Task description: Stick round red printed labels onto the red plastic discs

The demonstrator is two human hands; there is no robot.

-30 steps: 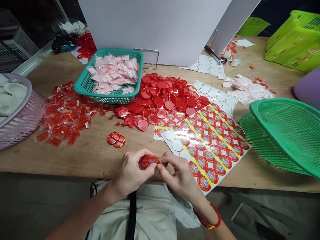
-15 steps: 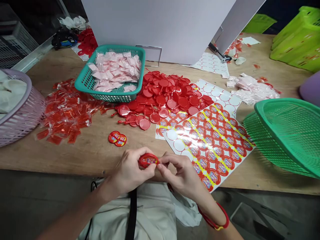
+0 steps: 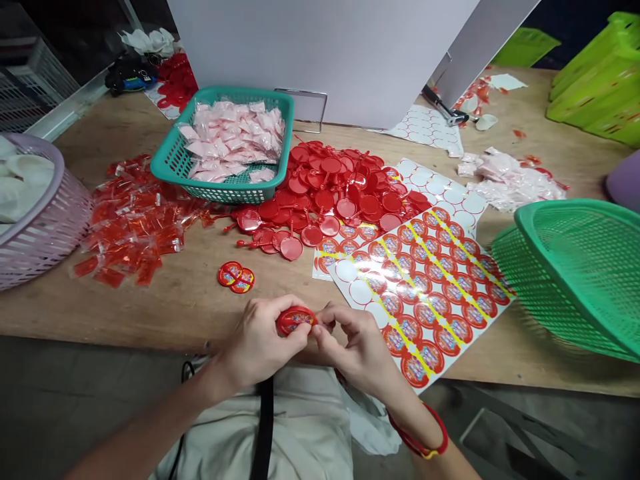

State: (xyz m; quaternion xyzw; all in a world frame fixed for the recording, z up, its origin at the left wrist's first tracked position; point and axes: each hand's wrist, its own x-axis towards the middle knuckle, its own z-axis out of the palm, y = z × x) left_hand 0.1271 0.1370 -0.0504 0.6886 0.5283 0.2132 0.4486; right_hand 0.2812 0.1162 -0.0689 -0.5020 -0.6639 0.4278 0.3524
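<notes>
Near the table's front edge, my left hand (image 3: 267,340) grips a small red round plastic piece (image 3: 291,319) with a printed sticker on its face. My right hand (image 3: 353,343) is pinched closed at the right edge of that piece; whatever its fingertips hold is hidden. Beside my right forearm, a sheet of round red stickers (image 3: 425,287) overhangs the table edge, a few of its circles bare. Two loose round stickers (image 3: 236,277) overlap on the wood, ahead of my left hand. Beyond both hands lies a heap of red plastic discs with thin handles (image 3: 330,193).
Small clear-red packets (image 3: 135,227) are piled at left, by a pink basket (image 3: 35,213). A teal basket (image 3: 160,163) holds pale pink packets. A green basket (image 3: 575,280) stands at right, with whitish packets (image 3: 515,180) behind it. A white panel (image 3: 320,53) rises at the back.
The red piece in my left hand has tilted slightly, and the fingertips of both hands have shifted a little around it. The view has moved slightly; the other things lie as before.
</notes>
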